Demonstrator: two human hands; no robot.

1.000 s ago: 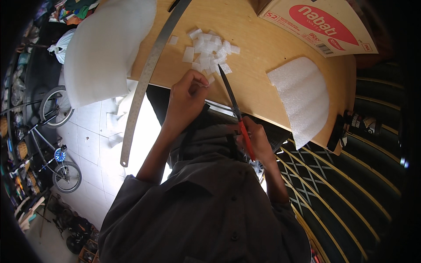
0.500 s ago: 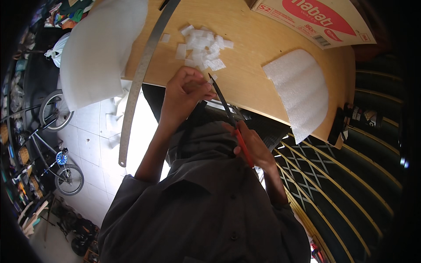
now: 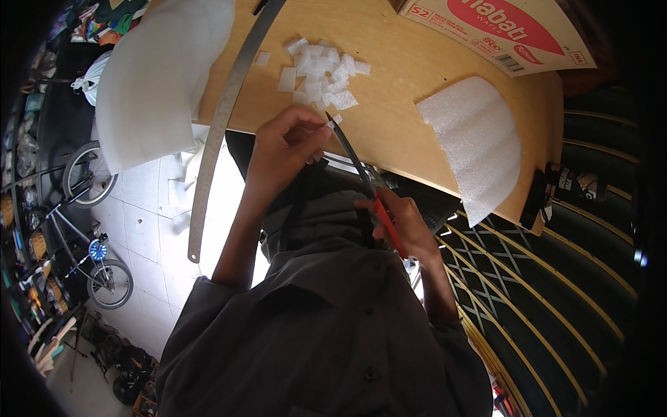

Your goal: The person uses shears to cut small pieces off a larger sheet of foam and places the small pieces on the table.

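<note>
My right hand point(image 3: 408, 224) is closed around the red handles of a pair of scissors point(image 3: 356, 161), whose dark blades point up and to the left. At the blade tips, my left hand point(image 3: 283, 147) pinches a small strip of white foam point(image 3: 329, 125), mostly hidden by the fingers. Just beyond the fingers, a heap of small cut foam pieces point(image 3: 318, 68) lies on the wooden table point(image 3: 396, 62). To the right, a larger white foam sheet point(image 3: 479, 142) with one rounded side hangs slightly over the table edge.
A long steel ruler point(image 3: 221, 125) juts over the table's near edge on the left. Beside it, a big foam sheet point(image 3: 149, 90) droops off the table. A cardboard carton point(image 3: 451, 24) stands at the far right. A bicycle point(image 3: 108, 281) is on the tiled floor at left.
My left hand has shifted slightly left, and the scissors' tips have moved slightly up and left with it. My right hand still grips the handles.
</note>
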